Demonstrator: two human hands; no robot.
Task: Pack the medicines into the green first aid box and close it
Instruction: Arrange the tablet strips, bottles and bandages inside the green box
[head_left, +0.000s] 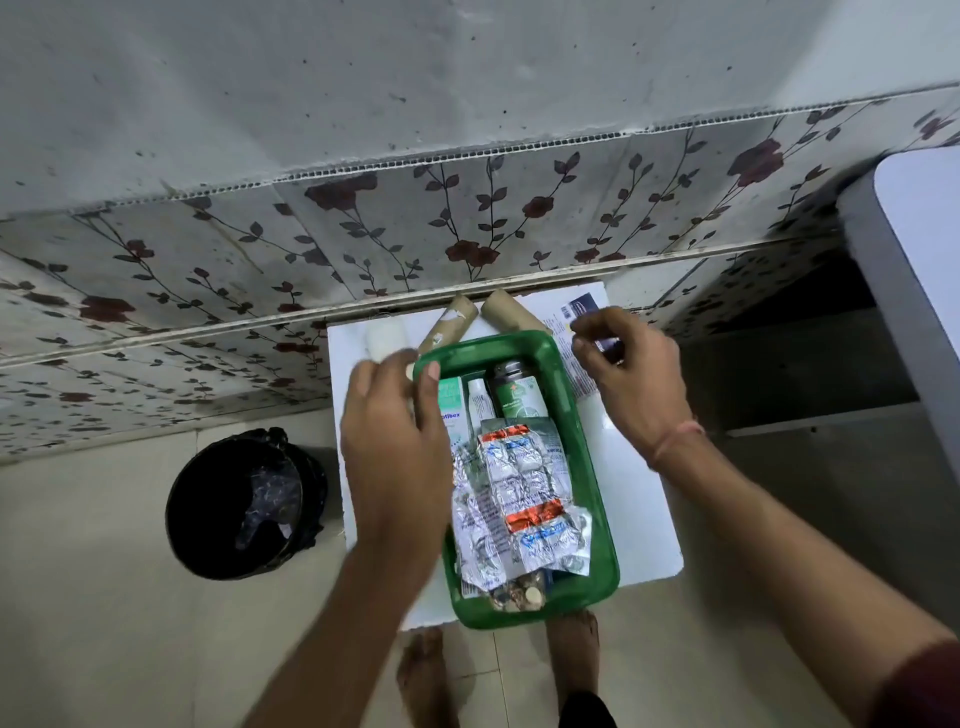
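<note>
The green first aid box (597, 499) lies open on a small white table (639, 525). Inside it are foil blister strips (519, 499), a teal carton (451, 400), a small white bottle (479, 397), a green bottle (517, 395) and some coins or tablets (519, 595) at the near end. My left hand (395, 441) hovers over the box's left rim, fingers apart, holding nothing. My right hand (628, 379) is beyond the box's far right corner, fingers pinched on a small dark blue packet (608, 345). A white leaflet or carton (579, 306) lies under that hand.
Two brown cardboard tubes (457, 319) and a white roll (382, 338) lie at the table's far edge against the flowered wall. A black waste bin (244, 504) stands on the floor to the left. A white cabinet (914, 260) is at the right. My bare feet (574, 654) show below.
</note>
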